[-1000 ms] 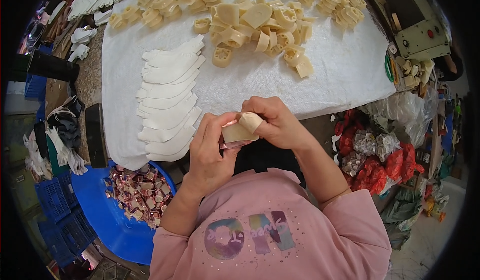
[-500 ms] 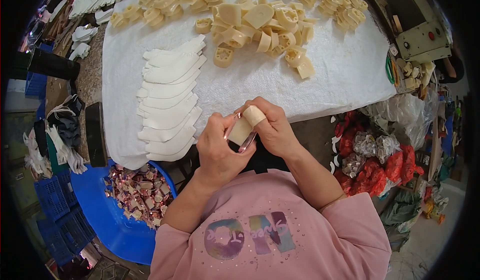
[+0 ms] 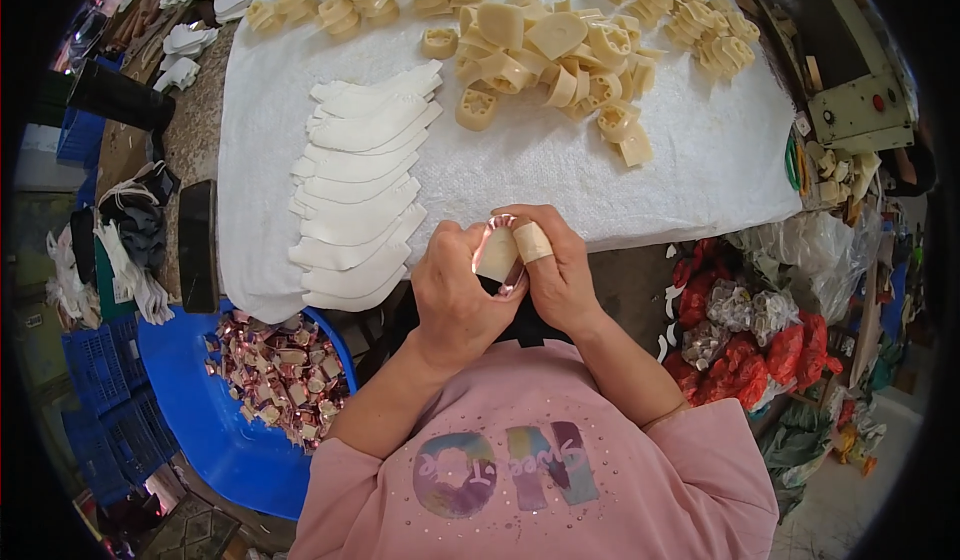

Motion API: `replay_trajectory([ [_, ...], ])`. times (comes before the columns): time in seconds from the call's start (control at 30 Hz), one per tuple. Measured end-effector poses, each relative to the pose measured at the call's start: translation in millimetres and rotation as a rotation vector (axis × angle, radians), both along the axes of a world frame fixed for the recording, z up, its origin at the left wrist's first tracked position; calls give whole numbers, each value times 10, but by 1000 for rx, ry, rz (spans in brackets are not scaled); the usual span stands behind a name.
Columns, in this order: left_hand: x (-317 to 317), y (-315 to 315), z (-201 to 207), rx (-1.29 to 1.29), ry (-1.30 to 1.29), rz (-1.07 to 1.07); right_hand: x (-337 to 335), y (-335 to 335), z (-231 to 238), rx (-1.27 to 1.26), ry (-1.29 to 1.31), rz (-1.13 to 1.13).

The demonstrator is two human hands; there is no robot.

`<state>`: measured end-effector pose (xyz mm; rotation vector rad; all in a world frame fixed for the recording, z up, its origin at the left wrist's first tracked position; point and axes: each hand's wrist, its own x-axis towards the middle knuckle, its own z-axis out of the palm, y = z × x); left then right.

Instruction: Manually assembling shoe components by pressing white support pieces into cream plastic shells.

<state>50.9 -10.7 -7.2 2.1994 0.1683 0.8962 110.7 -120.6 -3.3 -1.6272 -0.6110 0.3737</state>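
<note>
A small shoe heel [image 3: 495,257] with a shiny pink covering and a cream face is held in front of my body, just off the near edge of the table. Fingers of my left hand [image 3: 447,290] wrap round its left side. My right hand [image 3: 562,282] closes on its right side, the thumb pressed against the rim; a beige tape band [image 3: 534,242] circles that thumb. Left of the hands, overlapping thin white cut pieces [image 3: 360,190] lie in a column on the table. Bare cream plastic heels [image 3: 560,55] are heaped beyond them.
A white sheet [image 3: 490,175] covers the table [image 3: 168,200]. At lower left, a blue basin [image 3: 205,445] holds many pink-edged heels [image 3: 285,385]. A dark phone-like slab [image 3: 198,245] lies at the table's left edge. Red plastic bags [image 3: 735,370] sit at right, below a green control box [image 3: 862,110].
Both hands have shifted slightly right with the heel, which is turned more upright. The right thumb has moved from over its top to its right side. The whole view has shifted a little.
</note>
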Motion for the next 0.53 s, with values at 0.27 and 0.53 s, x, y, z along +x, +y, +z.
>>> replay_trajectory([
  [0.27,-71,180,148,-1218,217,-415,224,-33,-139,350,248,288],
  [0.53,-127,284,137,-494,199,-250,288,-27,-64,108,-34,283],
])
